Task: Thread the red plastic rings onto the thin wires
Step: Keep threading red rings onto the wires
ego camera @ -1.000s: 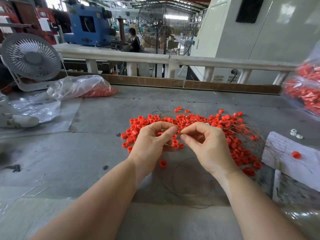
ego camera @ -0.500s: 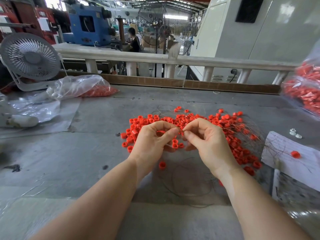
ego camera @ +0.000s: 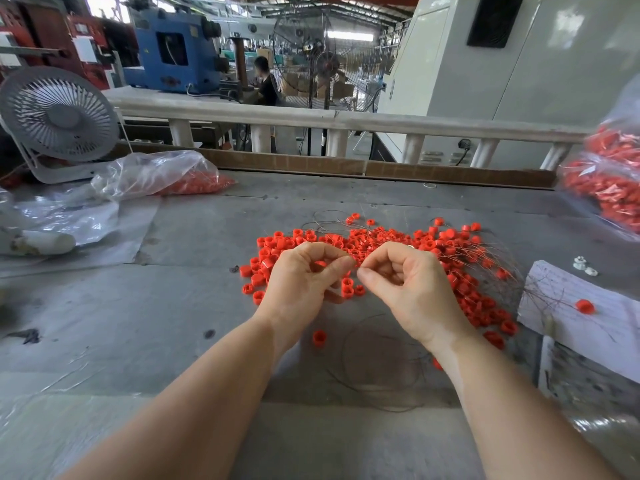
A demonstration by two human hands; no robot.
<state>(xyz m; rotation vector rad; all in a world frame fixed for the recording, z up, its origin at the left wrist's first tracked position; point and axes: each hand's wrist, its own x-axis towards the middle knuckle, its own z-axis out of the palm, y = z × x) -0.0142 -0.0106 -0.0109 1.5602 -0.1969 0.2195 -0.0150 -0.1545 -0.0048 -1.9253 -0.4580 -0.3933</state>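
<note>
Both hands meet above the grey tabletop [ego camera: 173, 306], just in front of a spread of loose red rings [ego camera: 433, 244]. The left hand [ego camera: 298, 285] has its fingers [ego camera: 341, 263] curled, thumb and forefinger closed on a red ring [ego camera: 320, 263] that shows between them. The right hand [ego camera: 412, 289] pinches thumb to forefinger, its other fingers curled in; what it pinches is too thin to make out, though it sits tip to tip with the left hand's pinch. Thin wires [ego camera: 377, 362] loop on the tabletop under the wrists, and more wires fan out among the rings toward the right. One stray ring [ego camera: 319, 337] lies beside the left wrist.

Left of the pile lies a clear plastic bag [ego camera: 152, 174] with red pieces inside, with a white desk fan [ego camera: 59, 119] behind it. A white paper sheet [ego camera: 575, 327] at the right carries another single ring [ego camera: 585, 306]. A full bag of red parts [ego camera: 609, 188] stands at the right edge. Beyond a pale railing [ego camera: 311, 117] are a blue machine [ego camera: 173, 46], a standing floor fan [ego camera: 304, 46] and a seated person [ego camera: 265, 81]. No writing is readable.
</note>
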